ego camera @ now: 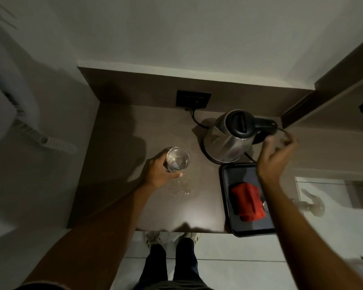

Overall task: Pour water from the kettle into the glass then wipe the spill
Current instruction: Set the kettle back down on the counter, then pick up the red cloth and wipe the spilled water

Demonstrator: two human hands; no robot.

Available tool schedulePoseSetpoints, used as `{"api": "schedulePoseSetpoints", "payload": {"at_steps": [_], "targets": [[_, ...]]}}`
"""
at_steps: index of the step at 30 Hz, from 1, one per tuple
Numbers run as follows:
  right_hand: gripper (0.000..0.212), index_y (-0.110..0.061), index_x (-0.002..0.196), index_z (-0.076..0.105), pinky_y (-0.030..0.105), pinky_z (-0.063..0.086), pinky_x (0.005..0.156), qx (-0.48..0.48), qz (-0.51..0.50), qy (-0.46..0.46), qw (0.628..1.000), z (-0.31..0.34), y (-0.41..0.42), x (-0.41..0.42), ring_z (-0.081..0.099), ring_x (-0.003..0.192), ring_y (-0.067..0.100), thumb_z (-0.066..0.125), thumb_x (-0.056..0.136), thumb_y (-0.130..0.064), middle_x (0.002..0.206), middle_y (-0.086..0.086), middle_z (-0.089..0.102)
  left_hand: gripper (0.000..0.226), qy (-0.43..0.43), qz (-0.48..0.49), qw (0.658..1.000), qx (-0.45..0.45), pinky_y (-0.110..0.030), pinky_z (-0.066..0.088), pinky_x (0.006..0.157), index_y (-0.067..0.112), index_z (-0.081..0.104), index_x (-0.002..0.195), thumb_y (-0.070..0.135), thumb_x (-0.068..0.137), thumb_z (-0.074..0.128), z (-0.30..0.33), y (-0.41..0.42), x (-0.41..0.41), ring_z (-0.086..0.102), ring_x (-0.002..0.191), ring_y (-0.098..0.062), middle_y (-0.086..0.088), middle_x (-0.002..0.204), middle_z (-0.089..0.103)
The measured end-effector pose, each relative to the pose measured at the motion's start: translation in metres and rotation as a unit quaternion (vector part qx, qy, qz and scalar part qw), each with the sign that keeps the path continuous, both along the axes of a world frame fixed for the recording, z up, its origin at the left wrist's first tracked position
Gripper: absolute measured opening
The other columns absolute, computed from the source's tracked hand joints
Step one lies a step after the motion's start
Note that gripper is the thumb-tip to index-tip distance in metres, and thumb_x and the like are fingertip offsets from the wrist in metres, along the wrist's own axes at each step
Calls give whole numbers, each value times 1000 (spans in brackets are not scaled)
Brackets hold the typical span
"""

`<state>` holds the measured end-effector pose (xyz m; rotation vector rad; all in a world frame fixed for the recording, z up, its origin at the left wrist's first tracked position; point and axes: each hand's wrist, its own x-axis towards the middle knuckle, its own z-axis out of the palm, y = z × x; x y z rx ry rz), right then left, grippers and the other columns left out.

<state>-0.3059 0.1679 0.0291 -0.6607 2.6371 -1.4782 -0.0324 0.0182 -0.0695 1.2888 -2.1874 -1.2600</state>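
Standing upright, kettle (228, 141); handle right, spout left.

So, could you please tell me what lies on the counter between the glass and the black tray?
In the head view, only bare brown counter, with spilled water droplets beside the glass, before the black tray.

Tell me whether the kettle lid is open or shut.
Shut: the black lid lies flat on the kettle, which stands upright on its base.
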Motion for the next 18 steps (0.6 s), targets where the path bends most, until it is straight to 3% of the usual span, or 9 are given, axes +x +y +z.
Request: {"api": "schedulePoseSetpoints", "payload": {"at_steps": [2, 4, 5, 8, 11, 13, 16, 18], "targets": [[60, -14, 149, 29, 41, 29, 114, 186, 116, 25, 975, -33, 43, 39, 36, 139, 31, 50, 98, -36, 154, 14, 34, 92, -1, -2, 1000, -4, -32, 57, 89, 25, 55, 136, 35, 55, 97, 0, 1, -1, 64, 111, -20, -1, 124, 69], [65, -23, 155, 18, 59, 17, 114, 356, 218, 44, 908, -75, 87, 56, 18, 147, 38, 35, 97, -49, 164, 10, 13, 91, -2, -3, 1000, -2, -33, 56, 89, 25, 56, 135, 36, 54, 97, 1, 1, 0, 65, 110, -21, -1, 123, 69], [69, -28, 156, 13, 64, 15, 112, 395, 228, 22, 890, -89, 102, 57, 13, 148, 39, 25, 95, -57, 165, 7, 6, 91, 0, -4, 1000, -1, -33, 56, 89, 27, 56, 134, 38, 54, 97, 0, 1, 1, 65, 109, -20, 0, 122, 70], [74, -29, 156, 15, 68, 24, 108, 422, 227, 6, 877, -104, 116, 49, 16, 146, 43, 18, 91, -66, 165, 8, 10, 91, 3, -2, 1000, 11, -36, 57, 90, 29, 55, 133, 37, 53, 96, 2, 1, 2, 66, 109, -21, 2, 121, 69], [66, -21, 154, 27, 63, 31, 109, 453, 226, 24, 862, -98, 109, 48, 27, 139, 49, 45, 97, -48, 159, 17, 24, 95, 1, -12, 1000, -3, -32, 55, 86, 26, 50, 138, 29, 56, 97, 9, 7, 3, 63, 108, -19, -2, 123, 66], [62, -17, 150, 35, 63, 36, 107, 459, 227, 33, 858, -93, 104, 48, 35, 133, 50, 57, 95, -32, 152, 22, 35, 99, -8, -34, 999, -20, -31, 51, 92, 26, 42, 144, 31, 61, 95, 11, 10, 13, 58, 115, -15, -2, 130, 61], [56, -10, 144, 43, 60, 40, 104, 432, 204, 16, 878, -83, 96, 54, 40, 128, 49, 60, 91, -21, 145, 24, 43, 89, -43, -50, 998, -18, -41, 36, 113, 12, 33, 153, 35, 81, 80, 7, 13, 40, 36, 142, -24, -8, 155, 39], [52, -7, 140, 47, 56, 42, 101, 373, 175, 10, 911, -76, 90, 69, 44, 123, 49, 46, 96, -34, 140, 25, 49, 79, -119, -58, 989, -62, -46, 26, 119, 10, 30, 154, 47, 92, 63, 3, 11, 65, 27, 148, -32, -14, 162, 29]]}}
